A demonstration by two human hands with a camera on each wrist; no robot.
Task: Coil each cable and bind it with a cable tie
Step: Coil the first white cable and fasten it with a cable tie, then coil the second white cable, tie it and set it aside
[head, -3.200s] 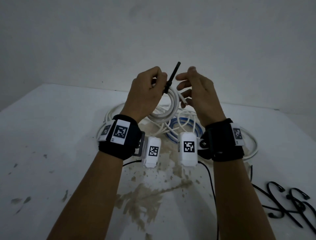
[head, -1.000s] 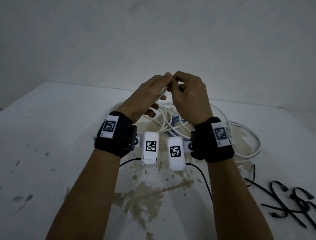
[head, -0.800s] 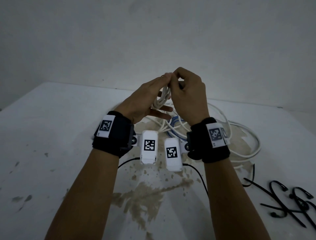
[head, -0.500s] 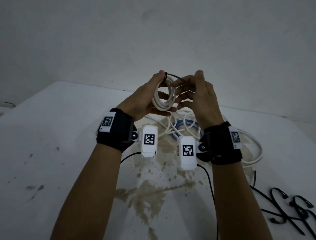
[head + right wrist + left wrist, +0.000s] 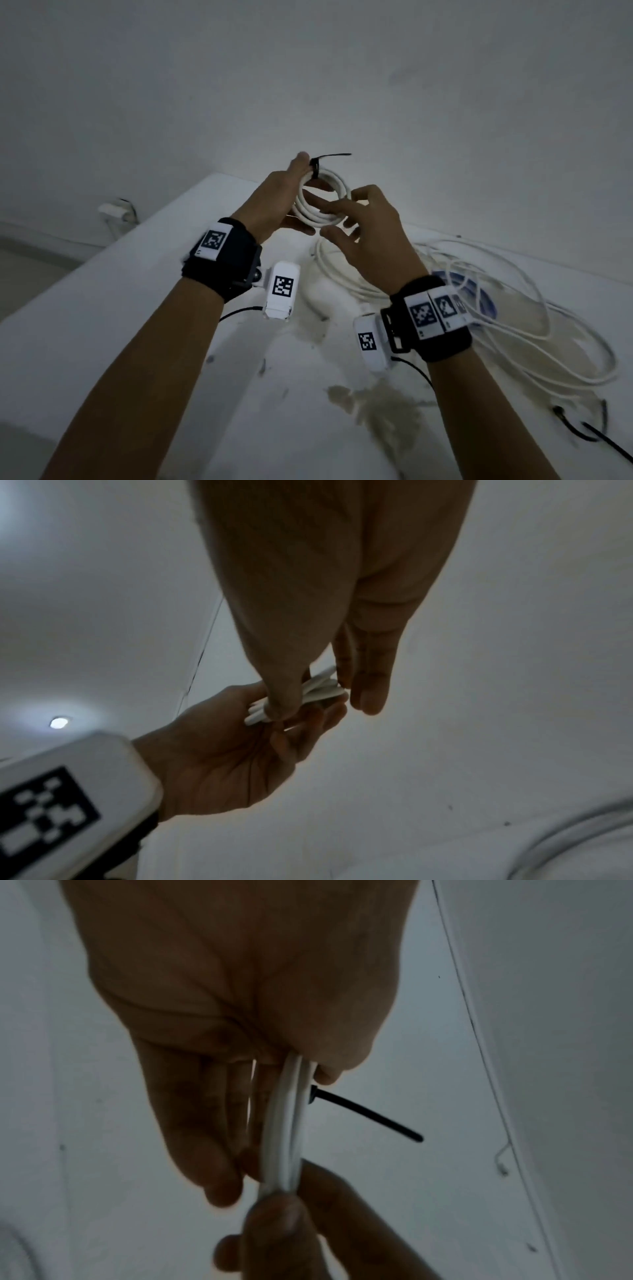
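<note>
A small coil of white cable [image 5: 323,205] is held up above the table, bound at its top by a black cable tie [image 5: 315,167] whose tail sticks out free to the right. My left hand [image 5: 284,195] grips the coil's left side, thumb up beside the tie head. My right hand [image 5: 356,222] pinches the coil's lower edge between thumb and fingers. The left wrist view shows the coil [image 5: 284,1137] edge-on, with the tie [image 5: 363,1112] and the right hand's fingertips [image 5: 274,1218] on the coil. In the right wrist view the thumb presses on the strands [image 5: 322,689].
Loose white cables [image 5: 534,329] sprawl over the stained white table [image 5: 102,325] to the right, with a blue cable [image 5: 483,298] among them. Black cable ties [image 5: 596,438] lie at the lower right. The table's left edge is near; a wall socket [image 5: 113,209] is beyond it.
My right hand has let go of the tie's tail and dropped to the coil's lower edge. The tail now points freely right. My view has swung left.
</note>
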